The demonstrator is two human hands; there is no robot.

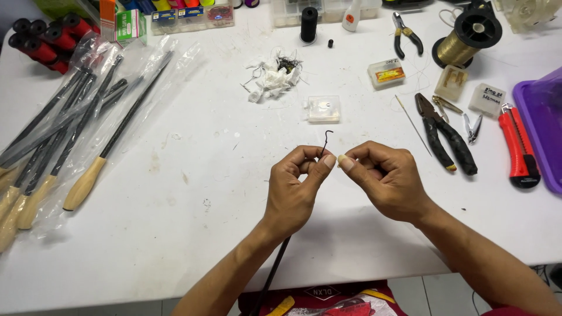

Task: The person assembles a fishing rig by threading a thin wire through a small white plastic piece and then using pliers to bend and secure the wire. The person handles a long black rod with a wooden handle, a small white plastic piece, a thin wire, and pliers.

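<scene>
Rod tip (326, 140), thin, dark and ending in a small hook-like guide, is rising between the two hands at the middle of the white tabletop (193, 193). Left hand (295, 187) is pinching the tip between thumb and forefinger, its other fingers curled in. Right hand (383, 178) is meeting it thumb to thumb, its fingertips pressed together just beside the tip; whether anything is held in that pinch cannot be told. The dark rod shaft (275, 269) is running from under the left hand down toward the near edge of the tabletop.

All places below are given relative to the rod tip. Just beyond it, a small clear plastic box (323, 109) is lying flat, and farther beyond, a heap of white scraps (272, 79) with dark thread. To the right, black-handled pliers (445, 134) are lying beside a long needle (413, 124) and nail clippers (473, 127); farther right, a red utility knife (518, 146) is resting next to a purple tray (541, 117). Far right and beyond, a spool of gold thread (468, 38) is standing. Well to the left, rod blanks with pale wooden handles (82, 184) are lying in clear plastic sleeves.
</scene>
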